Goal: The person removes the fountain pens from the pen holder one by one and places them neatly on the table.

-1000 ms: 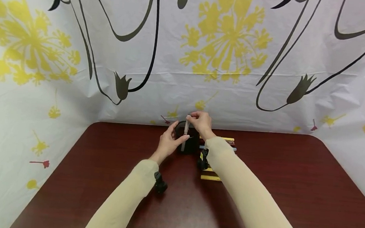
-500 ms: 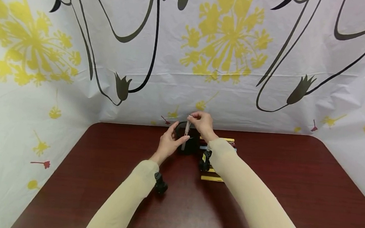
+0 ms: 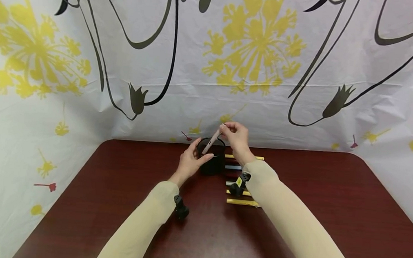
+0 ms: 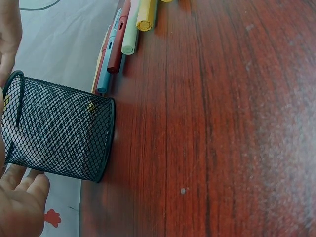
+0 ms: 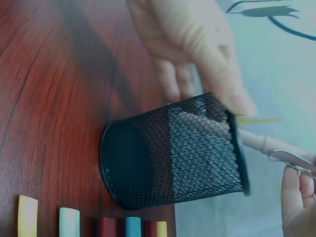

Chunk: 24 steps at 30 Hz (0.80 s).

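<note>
A black mesh pen cup [image 3: 213, 164] stands at the back of the dark red table. My left hand [image 3: 194, 155] holds its left side, thumb by the rim; in the right wrist view its fingers [image 5: 187, 54] lie along the mesh of the cup [image 5: 173, 158]. My right hand [image 3: 230, 129] pinches the clip end of a pale pink pen [image 3: 212, 141]. The pen [image 5: 256, 142] leans to the right with its lower end inside the cup. The left wrist view shows the cup [image 4: 59, 133] from the side, with my left fingertips [image 4: 22, 205] under it.
Several coloured pens [image 3: 245, 158] lie in a row on the table [image 3: 332, 205] just right of the cup, partly under my right forearm; more yellow ones [image 3: 240, 202] lie nearer me. They show as pens [image 4: 123, 39] and as pen ends [image 5: 69, 222]. A flowered sheet [image 3: 86, 73] walls the back and sides.
My right hand has shifted right and slightly up; the pen went from upright over the cup to leaning, its tip lower in the cup. My left hand stays on the cup.
</note>
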Each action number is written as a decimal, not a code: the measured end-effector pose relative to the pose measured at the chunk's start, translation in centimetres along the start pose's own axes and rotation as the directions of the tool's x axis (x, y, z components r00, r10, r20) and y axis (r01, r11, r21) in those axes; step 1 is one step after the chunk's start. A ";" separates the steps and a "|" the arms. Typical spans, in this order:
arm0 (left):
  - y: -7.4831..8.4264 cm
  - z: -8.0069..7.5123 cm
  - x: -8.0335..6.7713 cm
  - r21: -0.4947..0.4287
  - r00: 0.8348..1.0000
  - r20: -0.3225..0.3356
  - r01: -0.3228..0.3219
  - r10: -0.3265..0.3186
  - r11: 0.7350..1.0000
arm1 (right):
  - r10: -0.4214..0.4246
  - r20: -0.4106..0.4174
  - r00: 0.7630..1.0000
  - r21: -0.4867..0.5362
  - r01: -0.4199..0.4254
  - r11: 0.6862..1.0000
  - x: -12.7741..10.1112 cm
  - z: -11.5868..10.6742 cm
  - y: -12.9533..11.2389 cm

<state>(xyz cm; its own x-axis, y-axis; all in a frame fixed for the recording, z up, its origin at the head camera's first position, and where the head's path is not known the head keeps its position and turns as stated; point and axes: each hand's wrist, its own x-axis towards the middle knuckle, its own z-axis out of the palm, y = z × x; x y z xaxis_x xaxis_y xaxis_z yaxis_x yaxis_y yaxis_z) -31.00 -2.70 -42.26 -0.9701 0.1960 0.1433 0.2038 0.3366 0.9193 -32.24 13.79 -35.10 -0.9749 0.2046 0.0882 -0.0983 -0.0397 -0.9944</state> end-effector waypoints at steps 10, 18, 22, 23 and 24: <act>-0.6 0.2 -0.1 -0.011 1.000 0.005 0.012 -0.012 1.000 | 0.093 -0.142 0.985 0.338 -0.040 0.940 -0.9 -2.6 -1.4; -0.1 -0.1 -0.1 0.008 1.000 0.011 0.005 -0.006 1.000 | 0.218 -0.131 0.967 0.494 -0.127 0.860 -3.4 -7.0 -1.5; 0.0 -0.2 0.0 0.029 1.000 0.010 0.000 0.000 1.000 | 0.271 -0.108 0.956 0.484 -0.188 0.855 -5.5 -9.6 -0.3; -0.1 -0.2 0.0 0.025 1.000 0.011 -0.001 0.001 1.000 | 0.285 -0.101 0.953 0.476 -0.205 0.855 -6.0 -10.1 0.1; -0.1 -0.3 0.0 0.021 1.000 0.012 -0.001 0.000 1.000 | 0.296 -0.091 0.951 0.465 -0.222 0.857 -6.5 -10.6 0.5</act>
<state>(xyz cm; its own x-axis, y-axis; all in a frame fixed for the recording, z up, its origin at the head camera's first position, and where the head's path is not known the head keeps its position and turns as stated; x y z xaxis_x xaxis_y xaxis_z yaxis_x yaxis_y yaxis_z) -31.09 -2.96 -42.26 -0.9684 0.2071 0.1391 0.2070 0.3557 0.9114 -23.80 22.84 -36.83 -0.9380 0.2714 -0.2156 0.0394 -0.5346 -0.8442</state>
